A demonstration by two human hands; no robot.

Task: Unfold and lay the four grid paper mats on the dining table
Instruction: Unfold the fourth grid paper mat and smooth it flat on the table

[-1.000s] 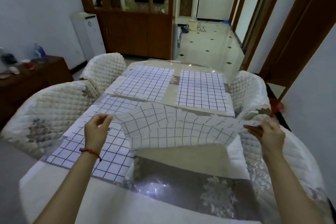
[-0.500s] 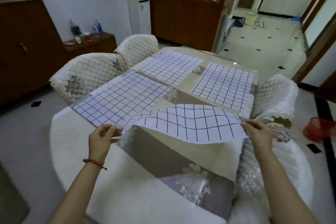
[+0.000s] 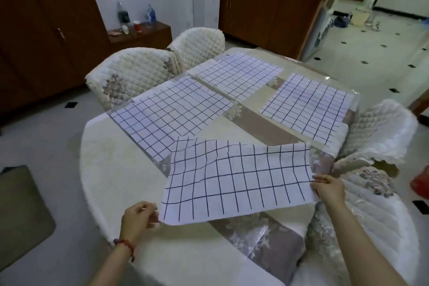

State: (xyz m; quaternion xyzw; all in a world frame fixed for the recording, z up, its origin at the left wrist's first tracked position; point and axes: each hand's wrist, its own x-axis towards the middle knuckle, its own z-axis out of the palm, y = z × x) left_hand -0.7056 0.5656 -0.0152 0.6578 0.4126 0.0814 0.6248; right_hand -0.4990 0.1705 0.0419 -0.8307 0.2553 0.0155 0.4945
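Whereas half a sec ago the fourth grid mat (image 3: 236, 179) arched up in a hump between the hands, it's now spread almost flat, w/ only a few wrinkles near its far left part, and sits lower over the worktop (image 3: 111, 169). Both hands have come nearer the person's side of the worktop. The view has shifted too: more of the left cupboard and floor shows than before.

Left hand (image 3: 137, 218) pinches the mat's near-left corner, fingers curled round the edge. Right hand (image 3: 329, 189) holds the near-right edge, thumb on top; its grip on the paper is closed as well.

Mat's long axis runs left to right across the person, slightly tilted so the right end lies farther away than the left. Short sides point toward the far end of the worktop. Its far-left corner overlaps the near corner of the left near mat (image 3: 171, 114). Whether the held mat's far edge touches the cloth I can't tell.

Other 2 mats lie flat farther off: one far left (image 3: 239, 74), one on the right (image 3: 306, 107), all w/ long axes running away from the person at a diagonal. Quilted chairs (image 3: 130, 72) stand round the worktop.
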